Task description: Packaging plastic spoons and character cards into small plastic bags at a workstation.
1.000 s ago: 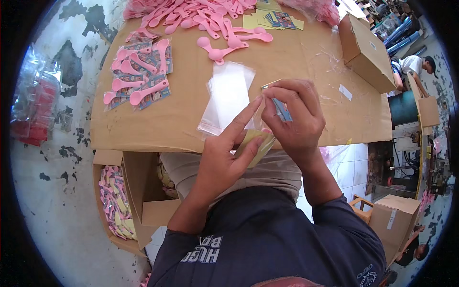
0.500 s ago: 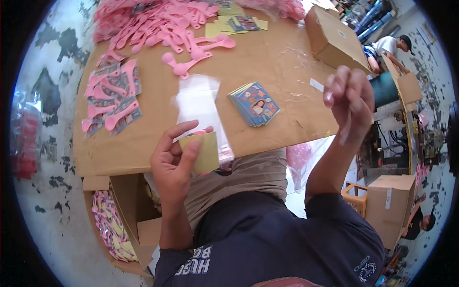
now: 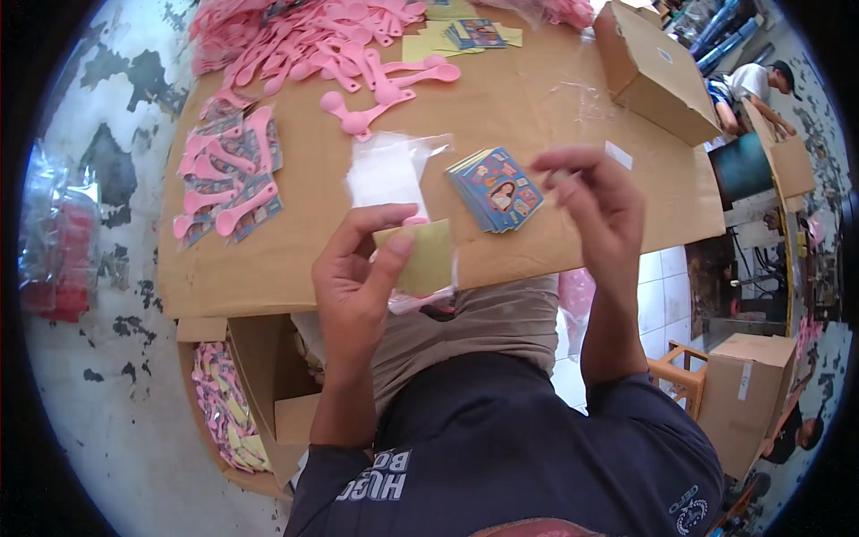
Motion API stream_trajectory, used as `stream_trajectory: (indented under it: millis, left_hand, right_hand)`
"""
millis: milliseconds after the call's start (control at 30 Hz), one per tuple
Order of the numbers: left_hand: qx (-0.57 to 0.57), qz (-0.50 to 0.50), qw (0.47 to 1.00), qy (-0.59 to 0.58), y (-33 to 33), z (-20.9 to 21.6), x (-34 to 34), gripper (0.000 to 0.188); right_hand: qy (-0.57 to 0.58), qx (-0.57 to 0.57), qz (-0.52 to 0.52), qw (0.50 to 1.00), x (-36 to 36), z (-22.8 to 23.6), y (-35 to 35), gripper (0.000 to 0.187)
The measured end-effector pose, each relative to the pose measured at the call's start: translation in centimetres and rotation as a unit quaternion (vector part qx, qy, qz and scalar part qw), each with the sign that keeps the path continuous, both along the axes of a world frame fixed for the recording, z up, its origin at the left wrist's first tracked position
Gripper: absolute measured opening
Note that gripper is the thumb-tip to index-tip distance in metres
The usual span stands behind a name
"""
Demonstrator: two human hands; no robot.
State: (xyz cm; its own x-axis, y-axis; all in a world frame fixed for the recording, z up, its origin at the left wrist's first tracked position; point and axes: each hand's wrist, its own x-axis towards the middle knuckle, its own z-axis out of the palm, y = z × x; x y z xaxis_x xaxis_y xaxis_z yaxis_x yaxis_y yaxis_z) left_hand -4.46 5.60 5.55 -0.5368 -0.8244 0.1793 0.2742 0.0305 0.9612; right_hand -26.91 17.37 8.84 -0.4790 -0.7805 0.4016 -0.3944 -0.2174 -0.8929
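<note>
My left hand (image 3: pixel 362 268) is closed on a card (image 3: pixel 428 255) with its plain yellowish side showing. Pink edges of a spoon stick out from behind it, and clear plastic shows at its lower edge. My right hand (image 3: pixel 599 210) is raised beside the stack of blue printed cards (image 3: pixel 501 192), thumb and forefinger drawn together. Whether those fingertips hold anything is too small to tell. Clear plastic bags (image 3: pixel 385 174) lie flat on the table just beyond my left hand.
Loose pink double-ended spoons (image 3: pixel 331 40) are heaped at the far left. Cards with spoons on them (image 3: pixel 228 174) lie at the left. A cardboard box (image 3: pixel 658 76) stands far right; an open box of packed spoons (image 3: pixel 224 403) sits below the table's left. Another person (image 3: pixel 752 85) works beyond.
My right hand has come down and left, from high over the table's right side to the card stack. The left hand still grips the card. The whole view has shifted slightly.
</note>
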Motion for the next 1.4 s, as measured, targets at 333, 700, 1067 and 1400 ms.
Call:
stream_trajectory:
  millis: [333, 700, 1067, 1400]
  left_hand:
    - [0.067, -0.040, 0.996, 0.031, 0.0, 0.5, -0.1, 0.024]
    - [-0.021, -0.017, 0.998, 0.049, -0.9, -1.4, 1.7, 0.012]
    - [-0.001, -0.029, 0.997, 0.073, -0.4, -1.5, 2.0, 0.031]
    - [0.012, -0.097, 0.993, -0.066, -0.2, 0.4, 1.9, 0.039]
  right_hand:
    - [-0.179, 0.049, 0.154, 0.970, 4.4, -2.7, -3.1, 0.017]
    - [-0.125, 0.000, 0.216, 0.968, 4.2, -2.2, -3.6, 0.013]
    - [-0.016, 0.014, 0.195, 0.981, 4.6, -1.7, -3.4, 0.012]
    - [-0.094, -0.019, 0.126, 0.987, 6.4, -2.9, -2.9, 0.052]
